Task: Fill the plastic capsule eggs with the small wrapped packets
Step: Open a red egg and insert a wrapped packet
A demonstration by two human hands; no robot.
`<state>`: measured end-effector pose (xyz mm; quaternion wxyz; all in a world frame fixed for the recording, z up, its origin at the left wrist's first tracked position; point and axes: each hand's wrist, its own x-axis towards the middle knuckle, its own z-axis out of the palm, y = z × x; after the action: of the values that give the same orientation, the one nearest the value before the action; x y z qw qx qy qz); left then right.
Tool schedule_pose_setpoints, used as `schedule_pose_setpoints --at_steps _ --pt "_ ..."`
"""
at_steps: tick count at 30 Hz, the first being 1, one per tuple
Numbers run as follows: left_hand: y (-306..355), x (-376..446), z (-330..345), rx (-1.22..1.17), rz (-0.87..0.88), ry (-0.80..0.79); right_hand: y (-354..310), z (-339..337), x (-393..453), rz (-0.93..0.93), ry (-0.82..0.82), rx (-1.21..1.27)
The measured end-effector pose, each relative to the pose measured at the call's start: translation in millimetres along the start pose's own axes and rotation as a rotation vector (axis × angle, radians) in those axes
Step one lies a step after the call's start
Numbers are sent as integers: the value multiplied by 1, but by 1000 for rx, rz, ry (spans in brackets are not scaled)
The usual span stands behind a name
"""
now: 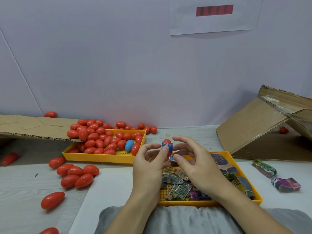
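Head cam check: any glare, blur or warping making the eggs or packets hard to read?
Head view: even soft light, white glints on the red eggs; edges bow from the wide lens; packet print at the left hand and right hand is too soft to read.

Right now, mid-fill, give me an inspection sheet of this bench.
Surface: pale wood-grain table, white sheet in front.
Job's things: red plastic capsule egg with blue wrapped packet at hands; yellow tray of red eggs, one blue egg; yellow tray of packets.
Clutter: loose red eggs, cardboard boxes, packet bundles.
Hands: left hand pinches packet; right hand pinches another.
Cables: nothing seen.
Surroundings: pale wall, paper notice.
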<state>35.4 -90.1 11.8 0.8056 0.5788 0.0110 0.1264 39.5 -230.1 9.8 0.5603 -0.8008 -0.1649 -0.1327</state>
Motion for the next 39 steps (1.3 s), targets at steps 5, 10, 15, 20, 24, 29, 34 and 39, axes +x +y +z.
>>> schedule_pose_setpoints --at_steps 5,10,15,20,24,29,34,39 --pt "1 0 0 18 1 -4 2 2 1 -22 -31 -7" --pt "3 0 2 1 -29 -13 2 1 1 -37 -26 -8" --pt "5 0 3 -86 -122 -58 1 1 1 -71 22 -41" --pt "9 -3 6 -133 -224 -155 -1 0 1 -115 70 -71" --pt "10 -5 7 -131 -248 -188 -2 1 0 -150 87 -129" --pt "11 -6 7 -98 -256 -186 -3 1 0 -174 94 -155" --pt "11 -5 7 -90 -262 -228 -6 1 -1 -184 100 -154" --pt "9 -4 7 -74 -238 -255 -9 0 -1 -191 117 -180"
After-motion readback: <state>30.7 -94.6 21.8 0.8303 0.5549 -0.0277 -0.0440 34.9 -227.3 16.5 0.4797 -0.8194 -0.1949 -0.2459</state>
